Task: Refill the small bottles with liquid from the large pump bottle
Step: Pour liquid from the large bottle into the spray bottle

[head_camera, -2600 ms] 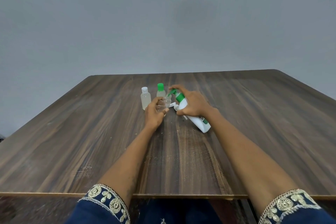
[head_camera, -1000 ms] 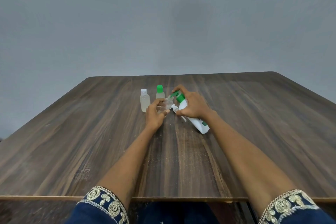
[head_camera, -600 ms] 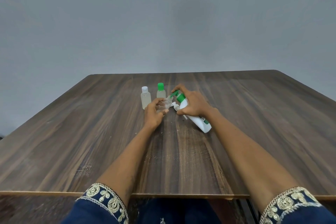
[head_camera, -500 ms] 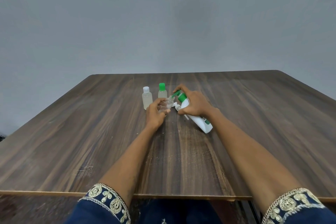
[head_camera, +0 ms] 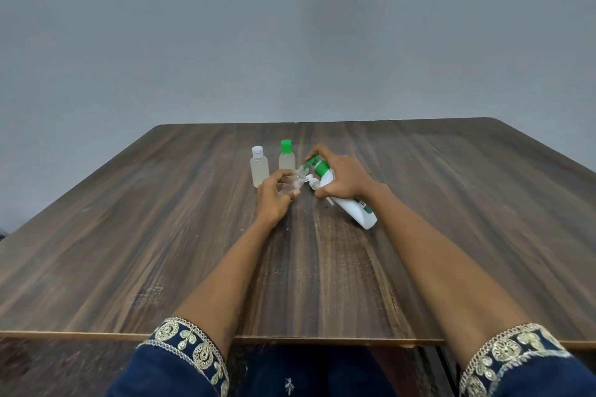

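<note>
My right hand (head_camera: 343,180) grips the large white pump bottle (head_camera: 354,211), tilted with its green pump head (head_camera: 317,164) aimed left. My left hand (head_camera: 274,198) holds a small clear bottle (head_camera: 294,182), tipped so its mouth meets the pump nozzle. Behind it, two small bottles stand upright on the wooden table (head_camera: 161,235): one with a white cap (head_camera: 259,169) and one with a green cap (head_camera: 286,156), both holding pale liquid. A small white cap (head_camera: 313,183) lies under my right hand.
A plain grey wall rises behind the table's far edge. The table's near edge (head_camera: 96,334) runs just above my blue embroidered sleeves (head_camera: 183,361).
Both hands hold the same pose, pump nozzle at the small bottle's mouth. Only the view has shifted slightly.
</note>
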`<state>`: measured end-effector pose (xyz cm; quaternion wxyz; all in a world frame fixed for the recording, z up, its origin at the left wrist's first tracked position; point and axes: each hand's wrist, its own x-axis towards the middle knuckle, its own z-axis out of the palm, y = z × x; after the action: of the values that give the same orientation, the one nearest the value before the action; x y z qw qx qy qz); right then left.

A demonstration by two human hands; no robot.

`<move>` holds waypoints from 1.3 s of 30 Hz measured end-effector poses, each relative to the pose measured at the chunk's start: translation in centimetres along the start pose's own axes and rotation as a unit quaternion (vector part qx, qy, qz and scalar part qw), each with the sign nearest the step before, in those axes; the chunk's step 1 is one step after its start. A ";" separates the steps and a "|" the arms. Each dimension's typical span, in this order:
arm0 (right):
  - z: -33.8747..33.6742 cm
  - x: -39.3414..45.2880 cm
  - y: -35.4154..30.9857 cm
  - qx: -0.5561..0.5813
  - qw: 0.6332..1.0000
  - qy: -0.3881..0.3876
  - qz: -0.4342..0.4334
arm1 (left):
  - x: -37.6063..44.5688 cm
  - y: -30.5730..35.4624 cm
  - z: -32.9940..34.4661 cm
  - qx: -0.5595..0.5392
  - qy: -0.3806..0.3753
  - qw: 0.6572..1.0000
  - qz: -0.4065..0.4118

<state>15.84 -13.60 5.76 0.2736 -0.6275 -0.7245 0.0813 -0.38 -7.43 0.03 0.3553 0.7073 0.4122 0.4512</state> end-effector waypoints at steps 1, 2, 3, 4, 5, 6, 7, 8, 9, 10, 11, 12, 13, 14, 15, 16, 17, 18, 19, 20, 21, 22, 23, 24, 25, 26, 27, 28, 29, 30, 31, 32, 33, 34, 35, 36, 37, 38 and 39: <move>0.0 0.0 0.0 -0.002 1.000 0.002 -0.001 | 0.0 0.0 0.1 -0.002 0.004 1.000 0.000; -0.1 0.1 -0.1 -0.005 1.000 0.003 -0.001 | 0.0 0.0 0.2 -0.005 0.009 1.000 0.000; -0.1 0.1 -0.1 -0.007 1.000 0.002 0.000 | 0.0 0.0 0.4 -0.011 0.016 1.000 -0.001; -0.1 0.1 -0.1 -0.010 1.000 0.001 0.000 | -0.1 0.0 0.6 -0.018 0.021 1.000 -0.005; -0.1 0.1 -0.2 -0.015 1.000 0.001 0.000 | -0.1 0.0 0.7 -0.026 0.025 0.999 -0.012; -0.1 0.1 -0.2 -0.019 1.000 0.004 -0.001 | -0.1 -0.1 0.8 -0.031 0.027 0.999 -0.016; 0.0 0.0 -0.3 -0.021 1.000 0.010 -0.002 | -0.1 -0.1 0.9 -0.032 0.027 0.999 -0.018; 0.0 0.0 -0.3 -0.020 1.000 0.018 -0.003 | -0.1 0.0 0.9 -0.029 0.025 0.999 -0.016; 0.1 0.0 -0.2 -0.017 0.999 0.027 -0.005 | -0.1 0.1 0.8 -0.026 0.022 0.999 -0.013; 0.2 -0.1 -0.2 -0.014 0.999 0.035 -0.007 | -0.1 0.3 0.8 -0.024 0.020 0.999 -0.011; 0.2 -0.1 -0.1 -0.011 0.999 0.041 -0.009 | -0.1 0.5 0.7 -0.026 0.018 0.999 -0.009; 0.2 0.0 0.0 -0.010 0.999 0.046 -0.010 | 0.0 0.6 0.7 -0.028 0.017 0.999 -0.008; 0.1 0.0 0.0 -0.010 0.999 0.050 -0.013 | 0.0 0.7 0.7 -0.029 0.016 0.999 -0.007; 0.1 0.0 0.0 -0.013 0.999 0.050 -0.016 | 0.0 0.8 0.7 -0.029 0.017 0.999 -0.006; 0.0 0.0 0.0 -0.016 0.998 0.050 -0.019 | 0.1 0.8 0.8 -0.028 0.019 0.999 -0.005; -0.1 0.0 0.0 -0.019 0.998 0.050 -0.022 | 0.3 0.9 0.8 -0.028 0.022 0.999 -0.004; -0.2 0.0 0.0 -0.023 0.998 0.050 -0.024 | 0.4 1.0 0.8 -0.030 0.024 0.999 -0.004; -0.2 0.0 0.0 -0.025 0.998 0.053 -0.027 | 0.5 1.2 0.8 -0.032 0.025 0.999 -0.003; -0.3 0.0 0.1 -0.024 0.998 0.056 -0.029 | 0.6 1.4 0.7 -0.033 0.026 0.999 0.000; -0.3 -0.1 0.1 -0.021 0.997 0.060 -0.031 | 0.7 1.5 0.7 -0.033 0.026 0.999 0.003; -0.3 -0.1 0.2 -0.015 0.997 0.065 -0.034 | 0.7 1.6 0.7 -0.032 0.026 0.999 0.006; -0.2 -0.1 0.2 -0.009 0.997 0.069 -0.035 | 0.8 1.6 0.7 -0.032 0.026 0.999 0.006; -0.2 -0.1 0.3 -0.003 0.997 0.071 -0.034 | 0.8 1.6 0.7 -0.032 0.025 0.999 0.003; -0.2 -0.1 0.3 0.001 0.997 0.072 -0.032 | 0.8 1.6 0.6 -0.031 0.025 0.999 0.001; -0.2 -0.1 0.2 0.002 0.997 0.072 -0.031 | 0.8 1.5 0.7 -0.029 0.025 0.999 0.000; -0.2 -0.1 0.1 0.001 0.997 0.070 -0.030 | 0.8 1.3 0.7 -0.026 0.025 0.999 -0.001; -0.2 -0.1 0.1 0.000 0.997 0.068 -0.030 | 0.8 1.2 0.6 -0.025 0.025 0.999 -0.001; -0.2 -0.1 0.0 -0.001 0.997 0.068 -0.029 | 0.8 1.0 0.6 -0.022 0.026 0.999 -0.003; -0.2 -0.2 0.0 0.000 0.997 0.068 -0.028 | 0.7 0.9 0.6 -0.020 0.027 0.999 -0.004; -0.2 -0.2 0.0 0.001 0.997 0.068 -0.027 | 0.7 0.9 0.5 -0.019 0.027 0.999 -0.004; -0.2 -0.2 0.0 0.003 0.997 0.068 -0.025 | 0.7 0.9 0.5 -0.021 0.025 0.999 -0.003; -0.2 -0.1 0.1 0.004 0.997 0.068 -0.023 | 0.7 0.9 0.5 -0.022 0.023 0.999 -0.003; -0.3 -0.1 0.0 0.003 0.998 0.066 -0.022 | 0.8 1.0 0.5 -0.021 0.020 1.000 -0.002; -0.3 -0.1 0.0 0.001 0.998 0.064 -0.021 | 0.8 1.0 0.5 -0.019 0.020 1.000 -0.002; -0.4 -0.1 0.0 -0.003 0.998 0.061 -0.021 | 0.8 1.1 0.5 -0.018 0.021 1.000 -0.003; -0.4 -0.1 0.0 -0.006 0.998 0.060 -0.020 | 0.8 1.1 0.5 -0.020 0.023 1.000 -0.004; -0.4 -0.1 0.0 -0.009 0.998 0.060 -0.021 | 0.8 1.1 0.5 -0.022 0.025 0.999 -0.003; -0.4 -0.1 0.0 -0.009 0.998 0.061 -0.023 | 0.8 1.0 0.5 -0.022 0.026 0.999 -0.002; -0.4 -0.2 0.0 -0.009 0.998 0.061 -0.024 | 0.8 1.0 0.5 -0.020 0.025 0.999 0.000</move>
<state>16.04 -13.84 6.02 0.3137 -0.6160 -0.7219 0.0299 0.52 -7.15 0.98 0.3591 0.6886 0.4117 0.4768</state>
